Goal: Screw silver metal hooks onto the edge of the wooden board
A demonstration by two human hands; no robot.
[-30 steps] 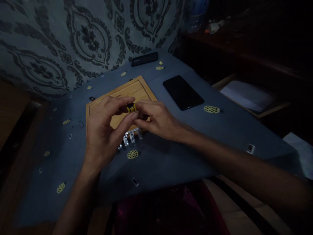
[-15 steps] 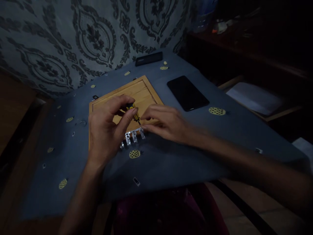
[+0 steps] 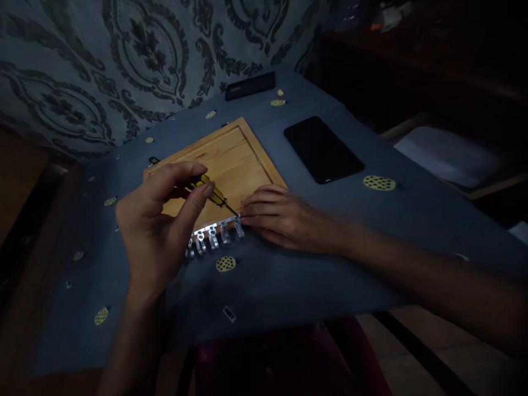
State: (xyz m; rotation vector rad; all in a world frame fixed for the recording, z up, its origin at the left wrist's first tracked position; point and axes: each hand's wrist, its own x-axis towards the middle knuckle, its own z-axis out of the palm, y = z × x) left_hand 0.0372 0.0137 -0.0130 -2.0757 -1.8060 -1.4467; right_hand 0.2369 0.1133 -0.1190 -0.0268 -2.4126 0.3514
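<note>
Pose | left hand [image 3: 154, 215]: pinching screwdriver [image 3: 216, 195] | right hand [image 3: 291, 221]: palm-down by hook rail [image 3: 213, 236]

Dim overall, with a cool blue cast. Drops to near black at far right, over the dark reddish wooden furniture [image 3: 404, 60]. Brightest on the shiny silver metal hook rail [image 3: 212, 227], with hard glare along its strip; warmer on the golden-brown rectangular wooden board [image 3: 235, 165]. Faint glint at the near edge of the flat black smartphone [image 3: 324, 148]. Soft shadow on the blue pineapple-printed tablecloth [image 3: 313, 280] below the bare right hand [image 3: 286, 217]. Smeared toward left and right edges, with wide-angle stretch. Sharper mid-scene, around the slim yellow-and-black screwdriver [image 3: 216, 196].
</note>
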